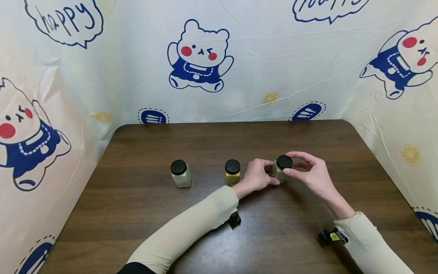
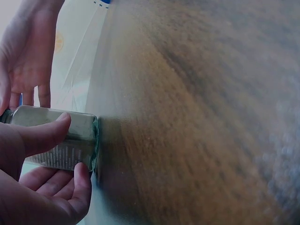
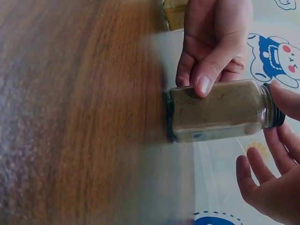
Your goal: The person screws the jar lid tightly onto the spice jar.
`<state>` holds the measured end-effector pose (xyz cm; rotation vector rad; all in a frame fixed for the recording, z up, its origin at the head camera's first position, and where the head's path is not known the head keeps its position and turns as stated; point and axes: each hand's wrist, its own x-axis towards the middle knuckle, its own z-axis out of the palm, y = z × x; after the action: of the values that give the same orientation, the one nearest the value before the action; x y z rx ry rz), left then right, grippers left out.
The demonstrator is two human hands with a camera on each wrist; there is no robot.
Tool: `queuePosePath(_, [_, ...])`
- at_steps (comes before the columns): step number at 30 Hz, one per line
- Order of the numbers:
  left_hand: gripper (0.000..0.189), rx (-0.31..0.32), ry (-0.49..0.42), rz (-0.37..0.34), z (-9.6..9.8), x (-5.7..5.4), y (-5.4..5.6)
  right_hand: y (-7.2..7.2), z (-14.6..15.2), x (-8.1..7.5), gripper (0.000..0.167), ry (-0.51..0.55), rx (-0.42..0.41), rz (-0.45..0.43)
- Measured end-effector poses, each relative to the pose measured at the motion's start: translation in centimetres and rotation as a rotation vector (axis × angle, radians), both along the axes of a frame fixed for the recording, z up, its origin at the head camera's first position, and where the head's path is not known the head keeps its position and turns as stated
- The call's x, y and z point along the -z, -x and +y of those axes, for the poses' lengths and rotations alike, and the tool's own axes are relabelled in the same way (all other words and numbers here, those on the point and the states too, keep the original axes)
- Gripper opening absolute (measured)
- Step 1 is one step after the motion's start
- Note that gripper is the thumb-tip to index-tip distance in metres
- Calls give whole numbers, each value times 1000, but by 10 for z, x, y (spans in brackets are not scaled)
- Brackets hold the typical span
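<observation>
A square glass spice jar [image 3: 218, 110] of grey-brown powder stands at the right of the table, its base right at the wood. My left hand [image 1: 256, 176] grips its body low down, thumb on one face and fingers round the other side; a printed label [image 2: 58, 155] shows there in the left wrist view. At the top, my right hand [image 1: 313, 173] pinches the black lid [image 1: 284, 162] between thumb and index finger, and its other fingers spread loosely. Some glass thread shows just under the lid in the right wrist view.
A jar of yellow powder [image 1: 232, 178] with a black lid stands just left of my left hand, partly behind the wrist. Farther left is a jar of pale powder [image 1: 182, 178]. Printed curtains [image 1: 256, 68] enclose the brown wooden table [image 1: 137, 213] at the back and sides.
</observation>
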<state>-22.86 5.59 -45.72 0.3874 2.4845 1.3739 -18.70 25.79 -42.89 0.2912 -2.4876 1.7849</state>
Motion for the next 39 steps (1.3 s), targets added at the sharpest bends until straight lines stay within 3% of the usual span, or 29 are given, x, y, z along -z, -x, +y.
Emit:
queuePosePath(5, [51,0,2,5,0,0,0,0,-2,-1,46,-28,22,9])
queuePosePath(8, [50,2,4,7,0,0,-1,0,0,1,50,-17,-6,17])
queuePosePath(16, [52,-6,10,3,1,-2,-1,8,12,11,58,235,-272,-9])
queuePosePath(22, [53,-8,20,5,1,-2,0,11,18,13,57,252,-396,-46])
queuePosePath(30, [53,-1,23,13,1,0,1,12,17,11,53,259,-416,-63])
queuePosePath(39, [53,1,23,15,1,-1,-1,11,15,12,49,193,-351,-55])
